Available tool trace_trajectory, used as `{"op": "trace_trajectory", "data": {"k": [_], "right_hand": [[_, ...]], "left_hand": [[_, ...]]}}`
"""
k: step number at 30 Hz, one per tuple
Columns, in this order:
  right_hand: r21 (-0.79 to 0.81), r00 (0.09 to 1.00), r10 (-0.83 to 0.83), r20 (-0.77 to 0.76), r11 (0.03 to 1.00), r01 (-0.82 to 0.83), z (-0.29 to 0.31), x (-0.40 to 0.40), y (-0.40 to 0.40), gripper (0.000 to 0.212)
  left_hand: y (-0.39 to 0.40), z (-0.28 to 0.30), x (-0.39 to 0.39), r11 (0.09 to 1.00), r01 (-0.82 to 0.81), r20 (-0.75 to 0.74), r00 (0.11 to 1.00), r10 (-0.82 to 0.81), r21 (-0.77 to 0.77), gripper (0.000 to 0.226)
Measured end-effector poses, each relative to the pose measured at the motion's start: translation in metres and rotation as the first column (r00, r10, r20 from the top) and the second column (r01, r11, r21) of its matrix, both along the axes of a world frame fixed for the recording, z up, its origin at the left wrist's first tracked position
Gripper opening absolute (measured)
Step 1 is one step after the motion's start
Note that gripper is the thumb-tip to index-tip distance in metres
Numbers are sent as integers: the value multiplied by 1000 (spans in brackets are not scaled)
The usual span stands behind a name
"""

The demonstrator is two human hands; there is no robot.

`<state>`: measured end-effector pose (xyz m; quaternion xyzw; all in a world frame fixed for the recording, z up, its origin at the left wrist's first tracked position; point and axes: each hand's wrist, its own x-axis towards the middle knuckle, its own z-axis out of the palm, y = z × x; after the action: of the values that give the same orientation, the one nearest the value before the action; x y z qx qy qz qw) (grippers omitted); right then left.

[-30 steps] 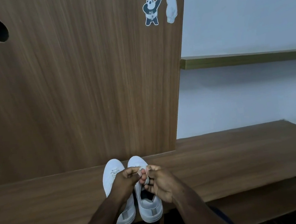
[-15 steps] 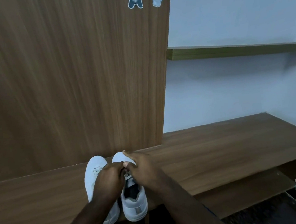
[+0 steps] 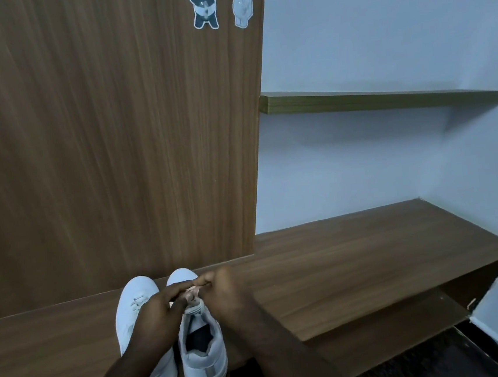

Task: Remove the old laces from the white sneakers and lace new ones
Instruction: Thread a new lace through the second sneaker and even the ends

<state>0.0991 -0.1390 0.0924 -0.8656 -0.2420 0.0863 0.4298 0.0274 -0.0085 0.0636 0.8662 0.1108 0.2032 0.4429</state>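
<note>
White sneakers side by side on wooden bench, pale wall behind, both hands' fingers pinching lace

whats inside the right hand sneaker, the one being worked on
The right sneaker shows an open collar with a dark insole and pale lining, nothing else in it. Both hands, left hand and right hand, cover its laces and toe end, so that part is hidden.

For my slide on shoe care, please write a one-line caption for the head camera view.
Both hands, left and right, work the lace of the right-hand white sneaker on a wooden ledge.
</note>
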Motion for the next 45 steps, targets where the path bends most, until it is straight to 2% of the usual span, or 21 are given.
{"op": "trace_trajectory", "data": {"k": [2, 6, 9, 11, 13, 15, 19, 22, 24, 26, 29, 32, 37, 41, 45], "right_hand": [[100, 999, -37, -38, 994, 41, -6, -2, -2, 24], [306, 984, -96, -149, 942, 138, -20, -11, 1, 20], [388, 968, -102, -229, 903, 187, -30, -13, 4, 17], [419, 953, -122, -278, 877, 235, -36, -13, 6, 18], [411, 939, -148, -312, 870, 274, -42, -14, 6, 16], [378, 935, -133, -329, 889, 259, -47, -17, 4, 11], [293, 951, -61, -304, 943, 155, -49, -17, -9, 4], [235, 976, -49, -214, 967, 100, -38, -9, -17, 14], [195, 988, 25, -154, 981, 5, -29, -5, -19, 23], [146, 991, 65, -115, 988, -48, -24, -5, -17, 18], [156, 992, 37, -118, 988, -18, -22, -10, -16, 18], [258, 966, 47, -255, 966, 21, -31, -13, -17, 15], [178, 985, -37, -169, 982, 67, -58, -16, -20, 12], [42, 999, -35, -21, 998, 36, -69, -19, -19, 8], [-20, 997, 2, 79, 1000, -1, -69, -22, -24, 15]], "left_hand": [[2, -12, 0, 982, 58, -9, 998, -61, -179, 24], [8, -28, 0, 904, 112, -8, 992, -127, -414, 15], [7, -27, 1, 844, 150, 32, 987, -157, -514, 16], [7, -26, 5, 840, 106, 20, 994, -112, -532, 14], [9, -27, 8, 881, 50, 24, 999, -44, -470, 10], [11, -25, 8, 930, 12, 11, 1000, -9, -366, 16], [15, -20, 5, 991, 31, -66, 997, -39, -128, 23], [15, -16, 3, 994, 92, -123, 989, -86, 50, 26], [14, -12, 3, 984, 123, -121, 987, -108, 125, 27], [12, -11, 4, 971, 142, -128, 985, -118, 192, 25], [9, -11, 7, 977, 113, -165, 983, -83, 182, 24], [6, -13, 6, 991, 102, -203, 976, -82, 92, 30], [-1, -21, -1, 989, 94, -254, 960, -121, -116, 31], [-8, -28, -6, 996, 43, -278, 960, -20, 75, 24], [-15, -29, -8, 944, 112, -264, 964, -28, 310, 13]]}}
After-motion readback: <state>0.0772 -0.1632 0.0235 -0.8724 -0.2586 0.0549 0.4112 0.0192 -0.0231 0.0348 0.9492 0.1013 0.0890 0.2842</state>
